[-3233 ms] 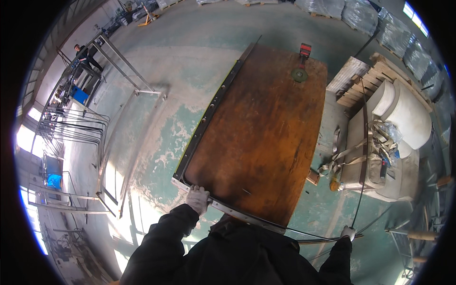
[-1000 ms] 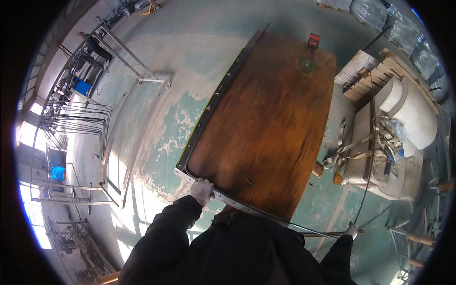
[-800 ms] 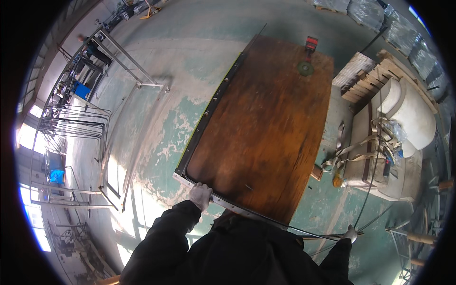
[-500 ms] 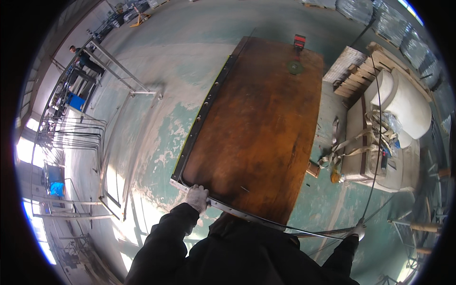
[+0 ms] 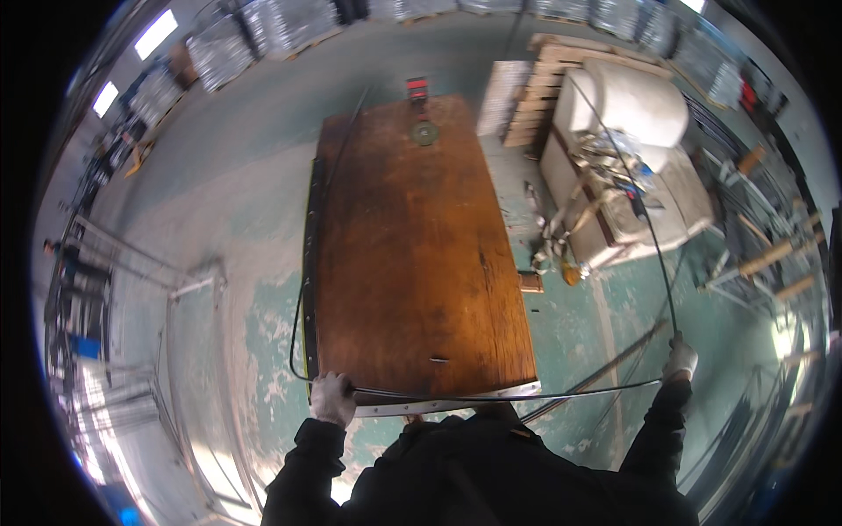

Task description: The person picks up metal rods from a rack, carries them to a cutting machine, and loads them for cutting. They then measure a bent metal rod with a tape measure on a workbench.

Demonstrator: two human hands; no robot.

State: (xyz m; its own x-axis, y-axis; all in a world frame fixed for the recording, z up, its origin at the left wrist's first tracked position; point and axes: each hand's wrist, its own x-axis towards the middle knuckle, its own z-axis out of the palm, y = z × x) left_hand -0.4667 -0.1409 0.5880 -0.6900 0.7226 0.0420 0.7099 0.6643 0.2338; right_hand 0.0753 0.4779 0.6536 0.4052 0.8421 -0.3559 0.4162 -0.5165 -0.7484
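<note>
A long, thin black strip [image 5: 579, 394] bends round the near left corner of a brown wooden-topped table [image 5: 421, 263]. My left hand [image 5: 333, 399], in a pale glove, is closed on it at that corner. From there it runs across the near edge to my right hand [image 5: 680, 358], gloved too and closed round it off the table's right side. Beyond that hand the strip rises toward the far right. A silver metal bar [image 5: 412, 408] with holes lies along the near edge, and a dark rail [image 5: 309, 237] along the left edge.
An angle grinder [image 5: 424, 131] with a green disc lies at the table's far end. To the right stand a cream padded block [image 5: 636, 101] with straps on it and stacked wooden pallets [image 5: 535, 92]. A metal frame [image 5: 193, 287] stands at left. Wrapped loads [image 5: 285, 26] line the back.
My view has turned right. The strip, earlier tucked inside the table's near left corner, now bulges out past it. My right hand is higher in view, with the strip still in it.
</note>
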